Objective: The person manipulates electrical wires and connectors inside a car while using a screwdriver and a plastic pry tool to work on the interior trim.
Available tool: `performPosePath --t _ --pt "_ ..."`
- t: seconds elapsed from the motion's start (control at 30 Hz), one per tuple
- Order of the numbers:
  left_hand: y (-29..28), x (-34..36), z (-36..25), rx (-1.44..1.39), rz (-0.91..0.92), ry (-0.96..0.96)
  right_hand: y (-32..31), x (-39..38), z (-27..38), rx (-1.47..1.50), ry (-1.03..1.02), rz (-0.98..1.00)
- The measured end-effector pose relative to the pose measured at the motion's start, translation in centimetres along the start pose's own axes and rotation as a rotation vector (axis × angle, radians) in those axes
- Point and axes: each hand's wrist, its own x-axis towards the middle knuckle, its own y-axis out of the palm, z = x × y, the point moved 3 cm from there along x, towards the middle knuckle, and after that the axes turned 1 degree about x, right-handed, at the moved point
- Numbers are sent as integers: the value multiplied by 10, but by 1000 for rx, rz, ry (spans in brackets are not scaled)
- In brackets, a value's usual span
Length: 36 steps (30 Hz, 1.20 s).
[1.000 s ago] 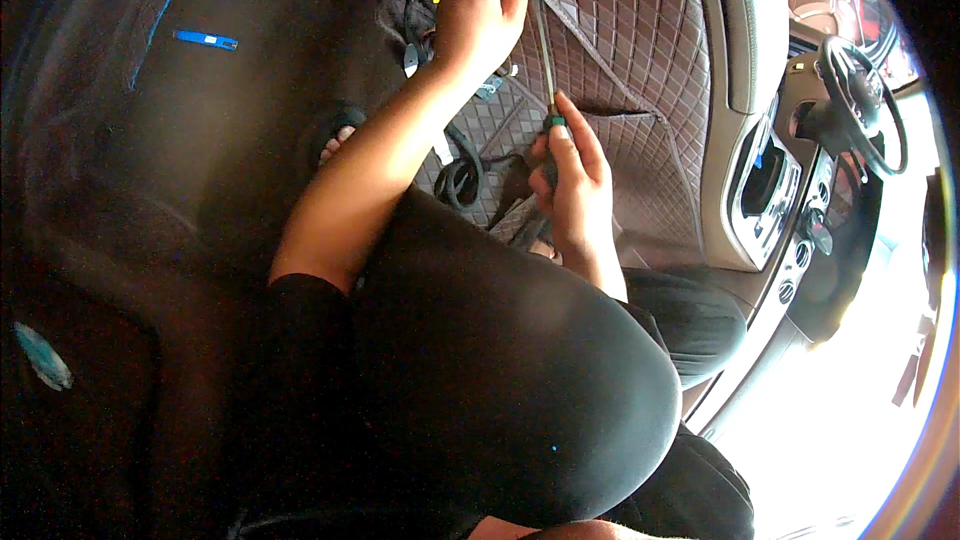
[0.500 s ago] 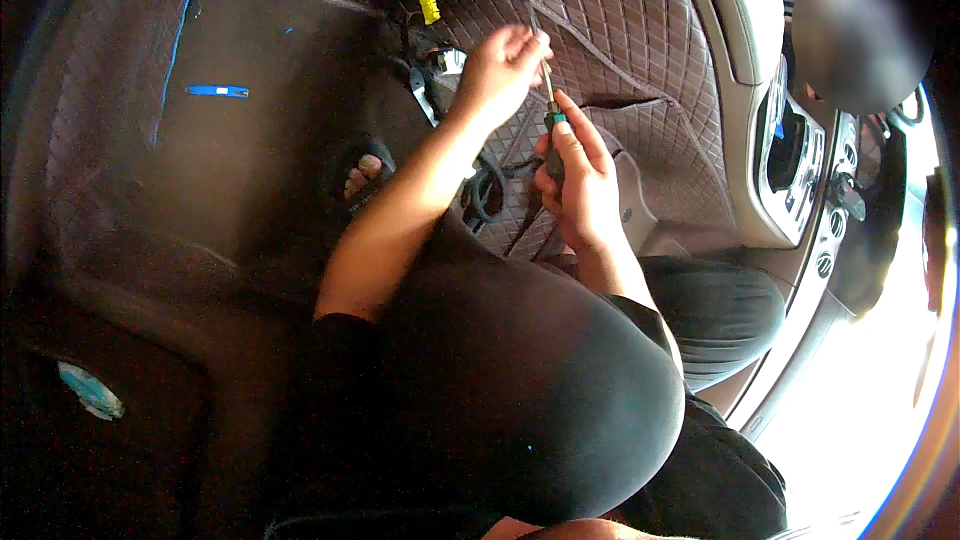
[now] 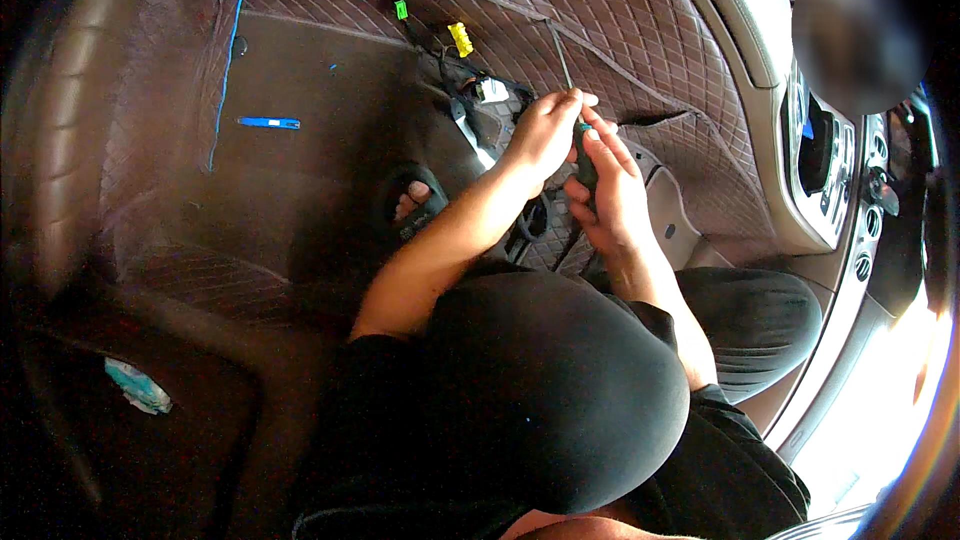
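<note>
Screwdriver [image 3: 578, 135] — green handle, thin shaft tilted up-left — over quilted mat.

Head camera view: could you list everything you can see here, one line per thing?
screwdriver: one, green handle, thin metal shaft, held in both hands
quilted floor mat: one, brown, across the car floor
yellow connector: one, on the mat, top centre
green connector: one, left of the yellow one
white connector: one, among black wires by the hands
blue strip: one, on the dark panel, left
sandalled foot: one, black sandal, centre
dashboard: one, beige, right
left hand: one, on the screwdriver
right hand: one, around the handle
</note>
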Motion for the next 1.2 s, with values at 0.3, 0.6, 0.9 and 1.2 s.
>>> performPosePath --t 0.3,0.6,0.9,1.2 --pt "-4 16 -1 0 -6 68 11 17 -36 58 -215 -111" --pt "-1 29 -22 478 -96 138 15 13 -13 161 -189 -109" --pt "5 33 -32 535 -164 94 20 7 7 157 -102 -134" --pt "15 56 -37 547 -275 163 11 14 38 132 131 -13"
